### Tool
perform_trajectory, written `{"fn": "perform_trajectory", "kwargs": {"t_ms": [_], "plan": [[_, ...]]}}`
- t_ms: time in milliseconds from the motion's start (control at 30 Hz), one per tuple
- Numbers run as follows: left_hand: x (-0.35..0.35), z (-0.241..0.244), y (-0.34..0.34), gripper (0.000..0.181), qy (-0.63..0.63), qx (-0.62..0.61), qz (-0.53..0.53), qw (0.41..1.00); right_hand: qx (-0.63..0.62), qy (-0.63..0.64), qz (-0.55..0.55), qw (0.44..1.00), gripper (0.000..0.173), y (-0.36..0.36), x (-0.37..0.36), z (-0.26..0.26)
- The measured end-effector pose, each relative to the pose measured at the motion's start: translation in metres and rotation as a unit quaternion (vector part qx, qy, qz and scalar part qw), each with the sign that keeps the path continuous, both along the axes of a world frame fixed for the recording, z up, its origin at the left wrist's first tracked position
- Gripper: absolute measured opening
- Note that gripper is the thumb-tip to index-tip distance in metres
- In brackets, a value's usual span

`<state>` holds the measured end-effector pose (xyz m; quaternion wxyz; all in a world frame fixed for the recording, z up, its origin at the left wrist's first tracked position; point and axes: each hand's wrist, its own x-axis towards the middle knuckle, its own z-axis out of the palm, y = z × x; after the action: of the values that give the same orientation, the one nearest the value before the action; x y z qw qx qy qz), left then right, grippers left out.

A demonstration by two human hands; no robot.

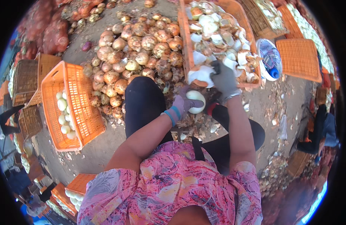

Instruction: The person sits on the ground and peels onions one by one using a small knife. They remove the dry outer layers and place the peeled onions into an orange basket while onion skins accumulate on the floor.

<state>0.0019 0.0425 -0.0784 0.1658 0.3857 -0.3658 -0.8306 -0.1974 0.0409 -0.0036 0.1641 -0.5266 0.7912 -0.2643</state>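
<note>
My left hand (182,102), in a purple knit glove with a blue cuff, grips a peeled white onion (196,95) above the floor between my knees. My right hand (224,78), in a grey glove, is over the near end of an orange plastic crate (185,42) filled with onion skins. A large piece of onion skin (200,75) lies against its curled fingers; whether they pinch it or only touch it is unclear. Beyond my left knee spreads a heap of unpeeled onions (142,42).
Left of me an orange crate (87,104) stands tilted, with several peeled onions (63,112) inside. A white tub (261,64) holding cloth and a blue-capped object stands by the skin crate. An upturned orange crate (298,59) is beyond it. Red mesh sacks (49,33) lie far left.
</note>
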Motion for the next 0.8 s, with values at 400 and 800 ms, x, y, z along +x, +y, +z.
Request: {"fn": "perform_trajectory", "kwargs": {"t_ms": [400,800], "plan": [[0.360,0.167,-0.165,0.047,-0.114,-0.139,0.515,0.838,0.005,-0.028,-0.034,0.999,0.046,0.007,0.002,-0.032],[0.362,0.034,-0.175,0.055,-0.232,-0.225,0.520,0.791,0.069,0.200,0.032,0.977,0.054,-0.043,0.068,-0.027]]}}
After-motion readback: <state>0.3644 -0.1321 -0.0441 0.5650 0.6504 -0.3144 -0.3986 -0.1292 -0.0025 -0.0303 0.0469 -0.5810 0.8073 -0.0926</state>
